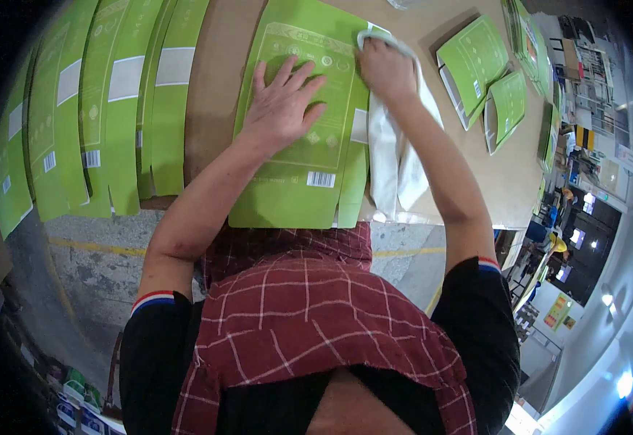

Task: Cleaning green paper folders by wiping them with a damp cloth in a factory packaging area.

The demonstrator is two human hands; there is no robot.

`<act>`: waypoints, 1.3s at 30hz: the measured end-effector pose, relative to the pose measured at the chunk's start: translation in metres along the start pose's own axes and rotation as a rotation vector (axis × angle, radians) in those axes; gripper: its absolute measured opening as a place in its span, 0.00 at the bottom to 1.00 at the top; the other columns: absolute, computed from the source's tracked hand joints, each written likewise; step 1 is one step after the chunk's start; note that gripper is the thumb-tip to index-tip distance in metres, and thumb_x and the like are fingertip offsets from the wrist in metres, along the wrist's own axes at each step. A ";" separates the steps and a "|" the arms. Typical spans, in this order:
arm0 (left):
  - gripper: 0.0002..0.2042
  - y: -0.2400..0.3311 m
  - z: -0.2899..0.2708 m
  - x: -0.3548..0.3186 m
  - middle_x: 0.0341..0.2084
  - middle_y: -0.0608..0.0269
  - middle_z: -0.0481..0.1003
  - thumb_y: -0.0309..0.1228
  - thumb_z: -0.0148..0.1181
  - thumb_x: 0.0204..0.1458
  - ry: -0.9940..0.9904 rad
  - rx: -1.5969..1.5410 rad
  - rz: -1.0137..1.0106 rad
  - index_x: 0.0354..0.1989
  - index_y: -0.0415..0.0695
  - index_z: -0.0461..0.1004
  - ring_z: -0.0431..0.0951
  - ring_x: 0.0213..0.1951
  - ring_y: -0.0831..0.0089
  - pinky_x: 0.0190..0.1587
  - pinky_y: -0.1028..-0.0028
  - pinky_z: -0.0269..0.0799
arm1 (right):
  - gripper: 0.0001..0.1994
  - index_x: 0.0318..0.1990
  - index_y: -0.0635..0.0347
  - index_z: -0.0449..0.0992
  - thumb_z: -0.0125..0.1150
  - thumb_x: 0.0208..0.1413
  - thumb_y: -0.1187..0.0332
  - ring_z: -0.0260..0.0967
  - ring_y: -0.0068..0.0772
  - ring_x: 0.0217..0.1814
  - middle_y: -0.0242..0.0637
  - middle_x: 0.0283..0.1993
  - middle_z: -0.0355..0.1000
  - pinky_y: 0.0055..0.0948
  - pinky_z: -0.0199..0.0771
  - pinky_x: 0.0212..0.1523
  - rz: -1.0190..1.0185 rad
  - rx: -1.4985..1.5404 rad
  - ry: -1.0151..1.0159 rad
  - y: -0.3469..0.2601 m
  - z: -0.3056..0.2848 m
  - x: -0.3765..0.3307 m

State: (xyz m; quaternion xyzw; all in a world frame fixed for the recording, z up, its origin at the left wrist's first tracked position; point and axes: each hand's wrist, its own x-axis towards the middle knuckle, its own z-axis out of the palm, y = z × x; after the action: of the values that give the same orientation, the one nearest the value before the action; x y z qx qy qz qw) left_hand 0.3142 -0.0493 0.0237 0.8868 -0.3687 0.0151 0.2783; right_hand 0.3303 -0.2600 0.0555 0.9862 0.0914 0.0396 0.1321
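Observation:
A green flattened carton (295,196) with pale printed lines and a barcode lies on the brown table before me. My left hand (282,105) rests flat on its upper middle, fingers spread. At the carton's right edge, my right hand (387,69) is closed round a white cloth (385,159), which hangs down along that edge toward the table's front. Part of the cloth is hidden under my right hand and forearm.
Several more green flat cartons (117,109) stand in an overlapping row at the left. Smaller green boxes (476,61) lie to the right, with stacks (527,43) behind them. The brown table (494,196) ends close in front of my apron. Other people (559,243) are far off at right.

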 end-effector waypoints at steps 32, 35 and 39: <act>0.21 -0.019 -0.003 0.000 0.53 0.65 0.60 0.47 0.49 0.46 -0.031 0.156 -0.031 0.49 0.55 0.66 0.52 0.58 0.65 0.56 0.46 0.36 | 0.13 0.38 0.54 0.72 0.48 0.42 0.70 0.65 0.41 0.44 0.36 0.42 0.67 0.40 0.66 0.43 -0.112 0.521 0.170 -0.110 -0.017 -0.216; 0.24 -0.017 -0.011 0.017 0.53 0.60 0.59 0.48 0.52 0.43 -0.133 0.145 -0.064 0.49 0.52 0.66 0.53 0.58 0.64 0.57 0.52 0.41 | 0.13 0.40 0.61 0.69 0.46 0.51 0.63 0.66 0.45 0.40 0.42 0.41 0.67 0.36 0.66 0.41 0.350 1.062 -0.475 -0.076 -0.040 -0.225; 0.39 -0.004 -0.019 0.107 0.53 0.48 0.55 0.51 0.61 0.34 -0.139 -0.269 -0.197 0.55 0.44 0.55 0.52 0.58 0.58 0.56 0.60 0.50 | 0.16 0.41 0.59 0.67 0.40 0.56 0.56 0.67 0.34 0.34 0.37 0.38 0.67 0.34 0.69 0.34 0.743 2.610 0.377 -0.011 -0.053 -0.219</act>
State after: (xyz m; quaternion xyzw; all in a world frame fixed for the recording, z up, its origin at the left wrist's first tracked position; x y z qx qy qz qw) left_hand 0.3979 -0.1064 0.0626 0.8723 -0.2972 -0.1229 0.3683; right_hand 0.1085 -0.2779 0.0920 0.3392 -0.1891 0.0908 -0.9170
